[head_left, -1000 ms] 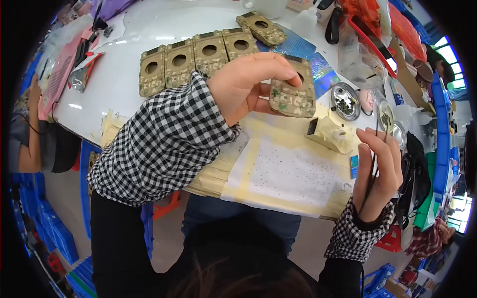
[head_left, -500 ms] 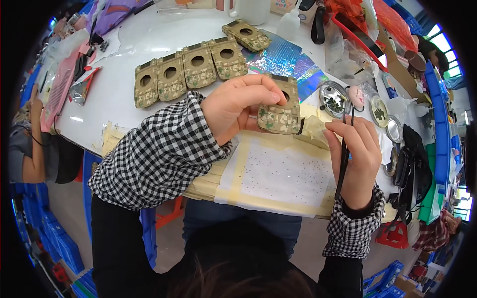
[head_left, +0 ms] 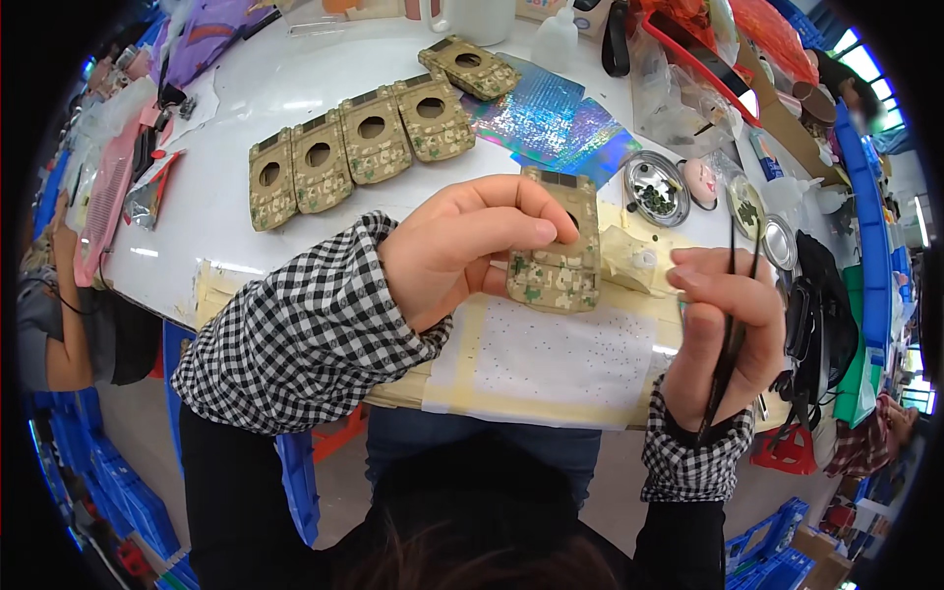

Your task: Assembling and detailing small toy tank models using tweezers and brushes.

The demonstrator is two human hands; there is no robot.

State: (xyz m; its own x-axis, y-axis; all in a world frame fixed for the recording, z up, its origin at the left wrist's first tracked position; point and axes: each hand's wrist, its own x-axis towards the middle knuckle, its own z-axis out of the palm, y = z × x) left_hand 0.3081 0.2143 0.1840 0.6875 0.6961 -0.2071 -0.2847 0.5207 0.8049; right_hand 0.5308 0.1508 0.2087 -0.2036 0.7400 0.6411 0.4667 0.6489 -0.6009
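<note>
My left hand point(head_left: 447, 241) is closed on a camouflage-painted model tank hull point(head_left: 560, 275), thumb and forefinger at its round opening. The hull hangs tilted over the far edge of a white sheet point(head_left: 560, 364) dotted with tiny dark specks. Black tweezers point(head_left: 726, 369) lie in my right hand point(head_left: 737, 310), their prongs pointing away from me; thumb and forefinger do not pinch the tips. Whether the fingertips also hold something tiny cannot be seen. Between the hands sits a cream block point(head_left: 629, 261) with a small pale spot on top.
Several matching hulls point(head_left: 372, 128) stand in a row at the far left, one apart behind. Shiny holographic sheets point(head_left: 536, 118) lie beyond my hands. A round metal dish point(head_left: 630, 202) holds small dark green parts. Bags and boxes crowd the right; another person's arm point(head_left: 64, 295) shows far left.
The hull in my left hand has come slightly nearer to me. My right hand has moved to the right and nearer, away from the cream block, with the tweezers turned more to the right.
</note>
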